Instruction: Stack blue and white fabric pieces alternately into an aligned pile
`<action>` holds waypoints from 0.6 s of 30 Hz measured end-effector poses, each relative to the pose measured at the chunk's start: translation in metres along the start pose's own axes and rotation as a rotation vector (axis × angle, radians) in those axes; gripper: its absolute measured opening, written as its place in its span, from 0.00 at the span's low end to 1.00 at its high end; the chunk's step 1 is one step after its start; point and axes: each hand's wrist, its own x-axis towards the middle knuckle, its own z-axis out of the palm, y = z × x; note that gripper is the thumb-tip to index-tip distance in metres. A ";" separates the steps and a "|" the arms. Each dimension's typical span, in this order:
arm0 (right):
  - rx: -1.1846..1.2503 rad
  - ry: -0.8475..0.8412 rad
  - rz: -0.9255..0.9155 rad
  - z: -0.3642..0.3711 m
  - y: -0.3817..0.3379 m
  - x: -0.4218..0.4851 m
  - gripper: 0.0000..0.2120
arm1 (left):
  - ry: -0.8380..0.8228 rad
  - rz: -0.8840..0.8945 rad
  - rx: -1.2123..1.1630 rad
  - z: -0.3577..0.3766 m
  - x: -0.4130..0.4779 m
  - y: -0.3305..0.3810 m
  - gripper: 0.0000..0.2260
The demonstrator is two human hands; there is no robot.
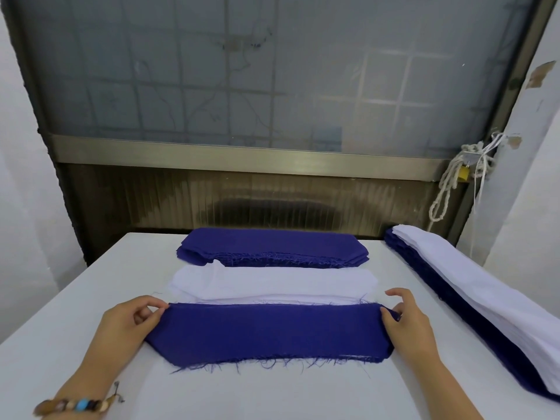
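A blue fabric piece (266, 331) with frayed edges lies flat near the table's front edge. My left hand (127, 322) pinches its left end between thumb and fingers. My right hand (406, 319) pinches its right end. A thin white edge shows under the blue piece at its lower right. Just behind it lies a pile of white fabric pieces (272, 283). Farther back sits a pile of blue fabric pieces (272, 247).
The white table (91, 283) runs to a window wall at the back. Along the right edge lies a long stack of alternating blue and white pieces (472, 292). A knotted rope (454, 177) hangs on the window frame at the right.
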 end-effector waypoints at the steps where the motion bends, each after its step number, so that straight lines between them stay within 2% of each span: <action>1: 0.000 0.005 -0.006 0.000 0.001 -0.001 0.13 | -0.003 -0.007 0.003 0.000 0.000 0.000 0.12; 18: -0.025 0.038 -0.039 0.005 0.007 0.003 0.08 | -0.005 -0.046 0.002 0.001 0.001 -0.001 0.11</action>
